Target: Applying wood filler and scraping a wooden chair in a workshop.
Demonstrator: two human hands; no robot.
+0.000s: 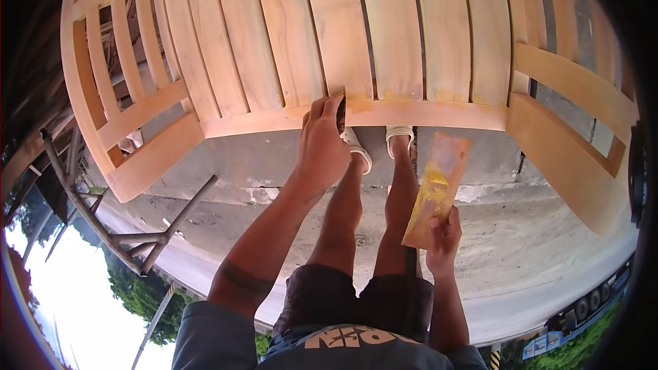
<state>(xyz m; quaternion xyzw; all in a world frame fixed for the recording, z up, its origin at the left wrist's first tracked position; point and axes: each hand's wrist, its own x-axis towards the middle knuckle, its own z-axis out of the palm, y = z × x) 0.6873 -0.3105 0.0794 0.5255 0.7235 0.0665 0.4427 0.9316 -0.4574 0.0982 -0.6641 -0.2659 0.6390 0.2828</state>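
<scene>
My left hand (322, 140) is closed on a small dark, thin-edged piece (341, 115), mostly hidden by the fingers, so its kind is unclear. Its fingertips are at the front edge of a pale wooden slatted bench (418, 115). Yellowish filler-like smears (387, 94) mark the slat ends and front rail to the right of that hand. At the lower right, my right hand (444, 240) grips a flat rectangular board (445, 164) by its lower end, thumb on top. A lump of yellow paste (433, 188) is spread over the board's middle.
Slatted armrests rise at the bench's left (130, 62) and right (576, 89) ends. A metal pipe frame (147, 238) stands at the left. My feet in light clogs (399, 138) are on the concrete floor (267, 154) by the bench. A truck (582, 308) appears at the lower right.
</scene>
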